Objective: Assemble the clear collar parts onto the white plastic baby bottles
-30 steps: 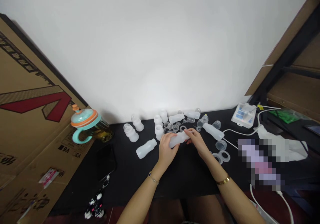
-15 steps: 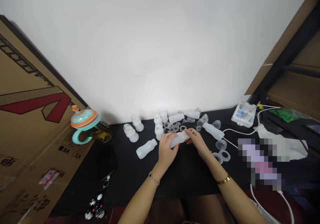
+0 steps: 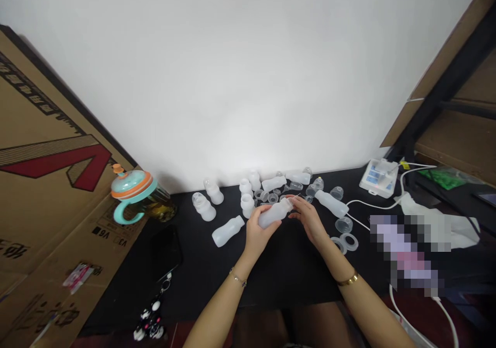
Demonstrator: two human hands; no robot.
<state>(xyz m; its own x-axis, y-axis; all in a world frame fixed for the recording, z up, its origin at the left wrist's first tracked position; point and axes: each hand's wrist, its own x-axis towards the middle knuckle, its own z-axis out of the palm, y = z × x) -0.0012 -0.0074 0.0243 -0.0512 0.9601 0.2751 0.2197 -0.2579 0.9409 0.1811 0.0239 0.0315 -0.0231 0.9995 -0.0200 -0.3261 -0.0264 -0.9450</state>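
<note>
Right now, the left hand [image 3: 261,230] clenches a frosted plastic bottle [image 3: 274,213], tilted above the black surface [image 3: 287,281]. The right hand [image 3: 308,220] curls just beside its neck, its grip unclear, near another bottle [image 3: 331,203].

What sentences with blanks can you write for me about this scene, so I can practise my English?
The frosted plastic bottle is gripped by the person's ____.
The right hand has a ____ bangle at its wrist.
The lidded cup has a lid rimmed in ____.

Missing words: left hand; gold; orange.
</note>
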